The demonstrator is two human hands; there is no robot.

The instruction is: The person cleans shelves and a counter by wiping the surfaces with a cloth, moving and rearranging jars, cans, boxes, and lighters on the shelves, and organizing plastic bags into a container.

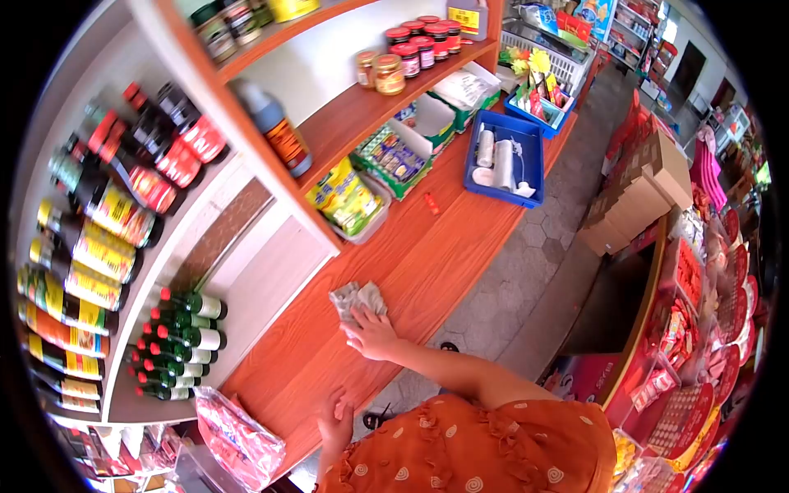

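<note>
Across mid-frame, the reddish wood-grain desk (436,251) bears a grey cloth (349,297) under the right hand (370,335), its grip flat and open; the left hand (335,421), lower centre, is loosely open. Hexagon-tiled floor (497,275) separates desk from cardboard boxes (637,193), upper right.

The right hand (371,335) lies, fingers (364,317) outstretched, on a cloth (348,297) on the counter (436,255), the left hand (335,421) is near the counter's edge, a tray (497,195) of white rolls (503,156) sits farther along, and bottles (123,215) stand in rows at left.
</note>
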